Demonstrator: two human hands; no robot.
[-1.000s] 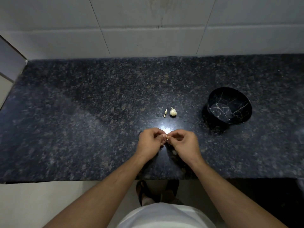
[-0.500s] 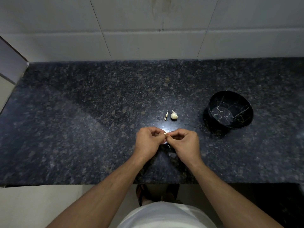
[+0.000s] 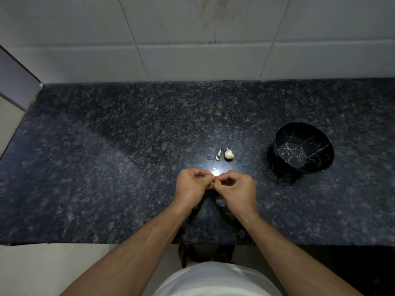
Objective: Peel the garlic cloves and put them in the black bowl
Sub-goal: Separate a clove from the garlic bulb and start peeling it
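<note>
Bench (image 3: 106, 167): one, dark speckled stone, set against a wall of pale tiles (image 3: 192, 39)

Black bowl (image 3: 284, 165): one, with thin pale veining, standing upright on the bench to the right, well apart from the hands; nothing can be made out inside it

Garlic bulb (image 3: 229, 154): one, small and white, lying on the bench near the middle, just beyond the hands

Loose pieces (image 3: 218, 156): two slim pale slivers just beside the bulb on its left; cloves or skin cannot be told

Garlic clove (image 3: 213, 179): one, mostly hidden, pinched between the two hands above the bench

Left hand (image 3: 192, 186): one, fingers curled, tips pinching the clove

Right hand (image 3: 235, 189): one, fingers curled, thumb and forefinger meeting the left hand's tips at the same clove

White garment (image 3: 215, 280): one, at the lower edge
</note>
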